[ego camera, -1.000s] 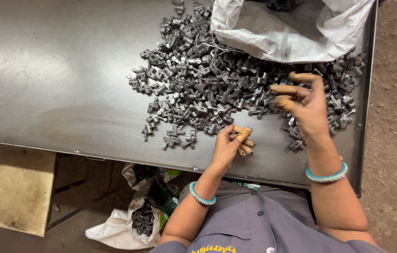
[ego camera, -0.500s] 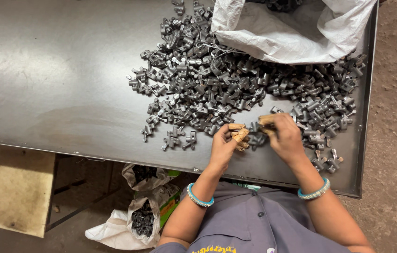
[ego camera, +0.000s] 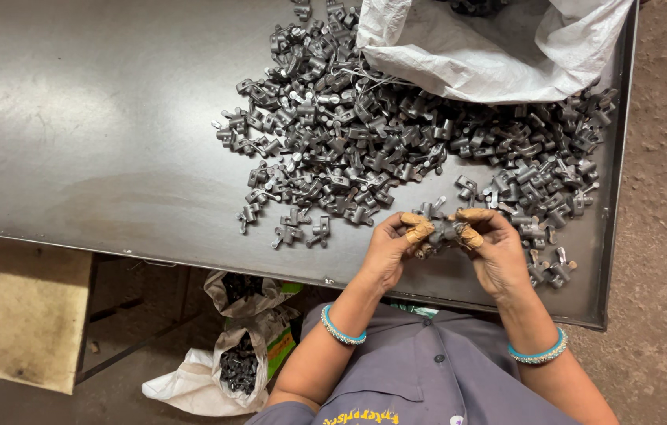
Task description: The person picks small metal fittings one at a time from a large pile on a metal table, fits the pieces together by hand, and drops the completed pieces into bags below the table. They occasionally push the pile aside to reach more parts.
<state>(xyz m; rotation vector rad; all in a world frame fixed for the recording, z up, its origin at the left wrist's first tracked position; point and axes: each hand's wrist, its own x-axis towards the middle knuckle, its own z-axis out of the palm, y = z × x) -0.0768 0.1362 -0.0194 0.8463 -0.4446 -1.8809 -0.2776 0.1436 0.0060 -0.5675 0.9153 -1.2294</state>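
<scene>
A wide heap of small grey metal parts point(ego camera: 396, 142) lies on a grey metal table point(ego camera: 113, 142). My left hand point(ego camera: 392, 248) and my right hand point(ego camera: 495, 252) meet near the table's front edge, both pinching one small grey metal part point(ego camera: 444, 230) between fingertips wrapped in tan tape. Each wrist wears a turquoise bangle. Loose parts lie just right of my right hand.
A white woven sack point(ego camera: 491, 47) lies open at the table's far right, spilling parts. Below the front edge, on the floor, stand white bags point(ego camera: 231, 362) holding dark metal parts. A wooden stool point(ego camera: 31, 315) stands at the lower left. The table has a raised rim point(ego camera: 617, 157) on the right.
My right hand came in from the heap at the right and joined my left hand; both now grip the same small part.
</scene>
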